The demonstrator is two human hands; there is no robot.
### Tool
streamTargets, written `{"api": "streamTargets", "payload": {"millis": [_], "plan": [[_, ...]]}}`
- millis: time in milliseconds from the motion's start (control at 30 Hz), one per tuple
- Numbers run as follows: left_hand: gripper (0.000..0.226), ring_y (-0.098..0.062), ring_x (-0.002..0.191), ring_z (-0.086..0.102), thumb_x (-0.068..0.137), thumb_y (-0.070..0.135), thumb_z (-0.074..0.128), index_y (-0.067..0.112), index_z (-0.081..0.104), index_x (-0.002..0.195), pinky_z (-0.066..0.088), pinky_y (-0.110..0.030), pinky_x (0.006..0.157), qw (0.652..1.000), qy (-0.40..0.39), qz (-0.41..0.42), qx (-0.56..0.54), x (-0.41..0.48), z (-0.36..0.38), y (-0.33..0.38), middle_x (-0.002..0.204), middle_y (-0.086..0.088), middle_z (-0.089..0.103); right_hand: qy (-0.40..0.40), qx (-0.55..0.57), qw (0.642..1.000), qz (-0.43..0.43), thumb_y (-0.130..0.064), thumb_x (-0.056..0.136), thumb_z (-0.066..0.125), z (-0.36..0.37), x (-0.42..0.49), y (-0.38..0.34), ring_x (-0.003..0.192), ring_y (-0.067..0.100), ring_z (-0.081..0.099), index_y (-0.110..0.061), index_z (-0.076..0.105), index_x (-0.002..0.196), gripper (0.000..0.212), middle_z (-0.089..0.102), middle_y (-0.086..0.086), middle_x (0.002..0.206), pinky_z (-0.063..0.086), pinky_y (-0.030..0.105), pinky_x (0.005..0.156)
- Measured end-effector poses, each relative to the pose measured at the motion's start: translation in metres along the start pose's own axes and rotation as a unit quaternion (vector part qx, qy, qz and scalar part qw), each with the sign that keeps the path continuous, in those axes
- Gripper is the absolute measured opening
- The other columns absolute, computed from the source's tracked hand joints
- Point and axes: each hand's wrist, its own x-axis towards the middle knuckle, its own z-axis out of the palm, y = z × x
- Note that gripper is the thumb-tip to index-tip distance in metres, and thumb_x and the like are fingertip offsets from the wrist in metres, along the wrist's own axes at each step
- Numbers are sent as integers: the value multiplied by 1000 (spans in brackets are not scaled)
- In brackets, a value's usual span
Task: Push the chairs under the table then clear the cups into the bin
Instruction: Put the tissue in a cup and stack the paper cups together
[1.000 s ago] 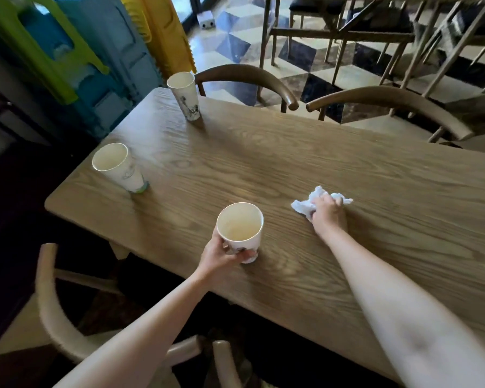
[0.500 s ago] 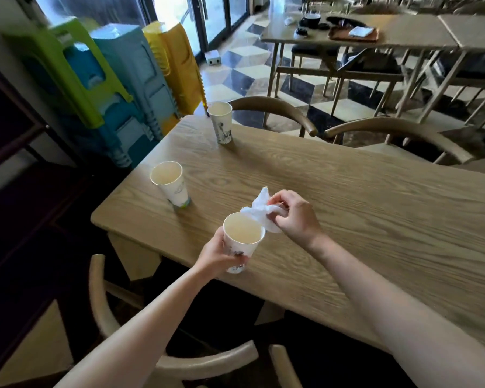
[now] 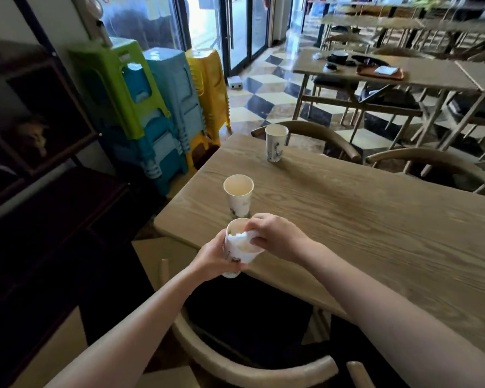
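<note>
Left hand (image 3: 213, 257) grips a paper cup (image 3: 237, 254) off the wooden table's (image 3: 375, 219) near edge; right hand (image 3: 275, 236) pinches a white tissue (image 3: 242, 238) into its mouth. 2 cups (image 3: 238, 196) stand farther left.

Well above and left of the grip, stacks of plastic stools stood together: a green stack (image 3: 107, 79), a pale blue stack (image 3: 177, 88) beside it, and a yellow stack (image 3: 209, 77) at the end. Farther left rose a dark shelf unit (image 3: 39, 107). Beyond the stools, glass doors (image 3: 241, 32) lit a checkered floor (image 3: 266, 105), where a small white box (image 3: 235, 82) lay. Up and right of the grip, a far table (image 3: 431, 78) carried a brown tray (image 3: 375, 73) and a dark bowl (image 3: 339, 56).
</note>
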Motion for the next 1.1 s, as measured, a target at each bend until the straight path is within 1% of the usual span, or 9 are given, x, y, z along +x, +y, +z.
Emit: {"api": "streamTargets", "payload": {"millis": [100,233,367,533,600,733,800,900,1100], "plan": [[82,-13,102,59,56,26,86,33,47,128,48,-27,90,1000,10,11,-6,-3,-22,-7,107,11,63,68,-70,995,-17,-17,77,68,4,18,-22,102,32,52,-13,71,96,20,61,12,105,45,44,90],[80,-9,101,59,64,14,87,31,47,131,47,-21,87,999,33,13,-22,2,-39,-14,111,10,64,76,-73,991,85,-31,79,68,7,37,-33,120,28,36,-17,54,121,47,45,8,123,26,38,104],[71,-5,100,59,65,10,85,45,48,115,49,-24,89,998,43,1,-37,14,-45,-22,107,16,63,93,37,986,132,-28,75,74,3,50,-30,105,27,52,-10,53,109,44,52,10,114,43,36,87],[69,-5,96,59,63,10,86,47,48,107,48,-19,82,998,48,-5,-36,34,-44,-21,100,17,63,-5,52,998,27,-18,88,59,1,61,-22,96,27,60,-10,65,105,19,61,9,108,49,36,85],[73,-6,95,59,61,14,87,38,48,119,46,-14,78,999,50,-2,-20,44,-44,-16,100,16,63,-77,35,996,-12,-23,96,48,-2,66,-17,95,25,57,-10,65,100,22,61,8,106,46,33,83],[74,-2,95,57,66,12,85,39,43,122,45,-11,73,999,40,4,2,64,-46,-10,101,17,60,-163,53,985,-24,-24,101,37,-8,79,-6,81,16,43,-26,47,69,33,47,-10,76,33,27,73],[77,-6,99,58,65,12,86,38,43,124,46,-15,78,999,41,-10,-11,73,-48,-15,105,13,61,-133,97,986,-20,-24,100,38,-7,87,4,85,21,52,-19,60,84,29,59,-5,84,42,33,78],[85,-13,107,57,59,16,88,34,45,129,46,-21,85,998,43,-40,-21,82,-57,-26,110,9,62,-46,141,989,0,-21,100,40,-5,102,17,103,25,58,-5,61,112,29,66,12,112,45,35,92],[78,-15,111,54,60,7,88,31,45,121,45,-15,77,994,30,-77,-66,105,-93,-51,111,12,59,174,160,959,154,-1,78,65,16,131,68,108,31,55,0,54,116,40,57,18,115,36,20,92]]}}
